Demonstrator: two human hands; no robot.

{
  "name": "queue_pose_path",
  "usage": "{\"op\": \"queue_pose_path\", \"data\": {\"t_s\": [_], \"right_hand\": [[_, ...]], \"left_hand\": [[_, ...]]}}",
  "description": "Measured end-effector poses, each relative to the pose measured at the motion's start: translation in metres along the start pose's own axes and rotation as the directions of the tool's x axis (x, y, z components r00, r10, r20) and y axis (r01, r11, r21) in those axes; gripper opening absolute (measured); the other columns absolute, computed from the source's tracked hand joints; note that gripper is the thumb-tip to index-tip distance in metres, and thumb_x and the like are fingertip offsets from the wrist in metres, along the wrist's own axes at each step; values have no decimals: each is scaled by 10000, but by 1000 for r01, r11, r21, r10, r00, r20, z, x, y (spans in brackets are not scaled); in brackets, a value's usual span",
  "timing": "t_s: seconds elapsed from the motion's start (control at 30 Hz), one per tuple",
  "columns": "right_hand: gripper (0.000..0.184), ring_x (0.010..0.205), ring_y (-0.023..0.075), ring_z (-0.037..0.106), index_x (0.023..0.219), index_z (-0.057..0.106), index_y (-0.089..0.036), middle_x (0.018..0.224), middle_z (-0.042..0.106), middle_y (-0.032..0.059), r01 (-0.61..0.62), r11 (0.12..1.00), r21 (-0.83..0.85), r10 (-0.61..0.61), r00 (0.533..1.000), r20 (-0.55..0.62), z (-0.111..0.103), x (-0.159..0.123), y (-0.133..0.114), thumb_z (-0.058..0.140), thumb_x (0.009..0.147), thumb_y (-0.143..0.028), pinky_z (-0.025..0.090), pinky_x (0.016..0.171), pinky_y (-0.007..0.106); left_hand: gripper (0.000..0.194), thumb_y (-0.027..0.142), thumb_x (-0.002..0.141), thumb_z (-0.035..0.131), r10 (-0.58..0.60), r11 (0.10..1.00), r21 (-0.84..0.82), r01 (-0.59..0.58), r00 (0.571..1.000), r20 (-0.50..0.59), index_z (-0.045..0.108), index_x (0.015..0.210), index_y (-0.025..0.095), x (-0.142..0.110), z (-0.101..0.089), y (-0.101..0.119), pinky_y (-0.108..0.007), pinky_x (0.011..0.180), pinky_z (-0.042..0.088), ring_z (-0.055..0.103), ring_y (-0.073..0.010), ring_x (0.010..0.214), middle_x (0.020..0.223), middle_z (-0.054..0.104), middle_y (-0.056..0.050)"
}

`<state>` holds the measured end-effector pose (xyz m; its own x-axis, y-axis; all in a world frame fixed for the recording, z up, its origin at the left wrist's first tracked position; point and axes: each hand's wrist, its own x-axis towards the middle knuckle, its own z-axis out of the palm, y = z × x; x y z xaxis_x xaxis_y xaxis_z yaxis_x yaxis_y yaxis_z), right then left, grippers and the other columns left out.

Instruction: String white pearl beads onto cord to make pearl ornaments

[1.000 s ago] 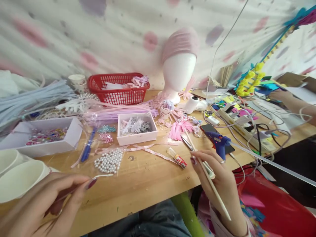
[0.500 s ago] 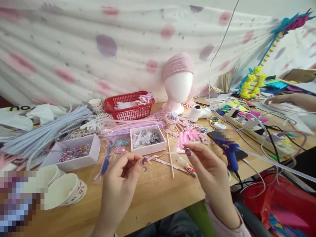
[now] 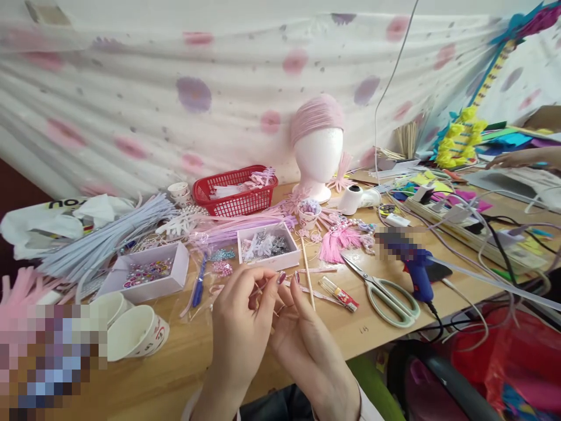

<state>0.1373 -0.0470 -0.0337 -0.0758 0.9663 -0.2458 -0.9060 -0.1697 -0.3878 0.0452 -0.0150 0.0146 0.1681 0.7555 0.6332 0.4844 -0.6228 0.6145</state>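
My left hand is closed in a pinch over the front of the table, its thumb pressed against the index finger. My right hand meets it, fingers curled in behind the left fingertips and thumb raised beside them. Whatever they pinch is too small or hidden to make out. Just beyond the fingertips lie a thin wooden stick, a narrow pink ribbon and a small clear tube with a red label. Scissors with pale green handles rest to the right, their blades pointing away.
Behind my hands stand a white box of charms, a bead box and a red basket. A foam head wears pink wrapping. Paper cups are at left. A blue glue gun and cables lie right, near another person's hand.
My hands have come together from apart; the right moved left to meet the left, which shifted right. The scissors, mostly covered by my right hand before, now show. The view has turned slightly.
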Motion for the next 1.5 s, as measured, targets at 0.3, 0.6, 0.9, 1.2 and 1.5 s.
{"op": "queue_pose_path", "data": {"t_s": [0.3,0.6,0.9,1.2,1.5], "right_hand": [[189,866,174,668,831,748,-238,899,738,-8,109,987,118,-98,991,-94,3,2,-6,877,712,-307,534,845,325],[238,863,137,571,625,765,-217,933,629,2,381,894,-236,-406,912,-65,1,-4,-8,962,592,-346,479,805,239],[117,1295,257,478,799,841,-324,1246,650,37,467,742,-480,-448,879,162,-15,-13,-14,842,770,-437,367,1087,366],[202,1001,172,524,618,758,-270,989,565,9,484,735,-475,-463,870,171,-17,-13,-16,932,664,-361,434,880,264],[118,1062,189,550,777,808,-291,1043,605,27,531,660,-532,-440,847,299,-20,-12,-18,802,845,-387,414,973,306]], "left_hand": [[134,120,935,575,28,999,25,-29,998,52,642,852,202,-16,-3,3,-222,535,466,567,-108,583,772,669,-1],[186,334,918,640,-390,863,-304,404,915,107,651,789,200,-53,1,2,-213,508,433,535,-122,561,677,612,13],[292,448,831,733,-632,584,-530,615,754,178,633,750,187,-62,-1,13,-201,568,389,468,-108,601,654,549,34],[368,517,800,760,-637,502,-588,635,731,246,630,757,175,-71,5,12,-216,540,319,385,-97,580,628,474,45],[253,434,842,725,-596,524,-590,614,759,261,671,841,186,-69,1,13,-209,507,291,372,-93,553,611,458,54]]}}
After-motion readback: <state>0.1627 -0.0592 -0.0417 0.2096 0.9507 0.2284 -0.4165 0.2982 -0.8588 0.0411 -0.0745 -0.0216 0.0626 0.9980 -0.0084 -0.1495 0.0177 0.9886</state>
